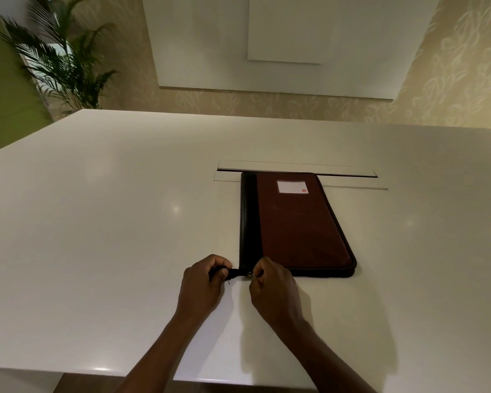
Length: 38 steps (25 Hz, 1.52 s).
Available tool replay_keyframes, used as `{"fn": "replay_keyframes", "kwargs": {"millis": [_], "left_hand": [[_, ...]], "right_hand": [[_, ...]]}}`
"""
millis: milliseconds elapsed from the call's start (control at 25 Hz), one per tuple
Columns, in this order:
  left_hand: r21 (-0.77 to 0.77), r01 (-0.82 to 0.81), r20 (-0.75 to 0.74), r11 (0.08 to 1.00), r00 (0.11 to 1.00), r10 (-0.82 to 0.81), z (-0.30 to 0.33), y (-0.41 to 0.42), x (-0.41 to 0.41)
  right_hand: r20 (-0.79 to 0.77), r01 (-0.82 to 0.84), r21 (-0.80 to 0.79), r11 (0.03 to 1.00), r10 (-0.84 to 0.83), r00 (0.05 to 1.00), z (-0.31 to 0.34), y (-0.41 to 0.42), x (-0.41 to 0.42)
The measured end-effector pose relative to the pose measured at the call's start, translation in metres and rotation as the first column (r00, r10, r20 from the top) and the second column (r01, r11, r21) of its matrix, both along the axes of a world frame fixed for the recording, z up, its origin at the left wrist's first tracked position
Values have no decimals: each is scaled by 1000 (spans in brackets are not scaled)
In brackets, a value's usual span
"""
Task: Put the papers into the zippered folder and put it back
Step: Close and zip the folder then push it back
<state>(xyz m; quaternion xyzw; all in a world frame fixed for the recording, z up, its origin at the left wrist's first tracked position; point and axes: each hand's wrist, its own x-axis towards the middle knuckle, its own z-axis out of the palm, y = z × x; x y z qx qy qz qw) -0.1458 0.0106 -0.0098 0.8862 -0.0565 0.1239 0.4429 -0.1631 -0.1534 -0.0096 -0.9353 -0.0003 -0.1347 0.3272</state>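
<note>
A dark red zippered folder [292, 222] with a black spine and a white label lies flat and closed on the white table [111, 222]. At its near left corner, my left hand [203, 282] pinches the black strap end of the zipper tape. My right hand [270, 282] pinches the small metal zipper pull [251, 275] right beside that corner. No loose papers show anywhere on the table.
A long cable slot with a lid [295, 173] runs across the table just behind the folder's far end. A potted palm [63, 61] stands beyond the table's far left corner. White panels hang on the patterned wall behind.
</note>
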Motion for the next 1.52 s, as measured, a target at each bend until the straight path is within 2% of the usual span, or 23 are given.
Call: {"fn": "replay_keyframes", "kwargs": {"millis": [400,760,1040,1320,1520], "left_hand": [[18,-109,-40,994,993,109,3,-9,-4],[-2,-344,-145,939,929,340,6,-35,-4],[24,-310,-139,950,940,310,6,-31,-3],[41,-357,-158,933,920,359,6,-34,-1],[97,-384,-172,918,902,396,9,-35,4]], "right_hand": [[0,70,23,997,-70,998,4,-40,-4],[34,125,29,992,-126,991,1,-89,-8],[56,170,16,985,-171,984,0,-127,-11],[65,272,0,962,-271,960,2,-169,-15],[53,266,52,963,-268,962,6,-192,-7]]}}
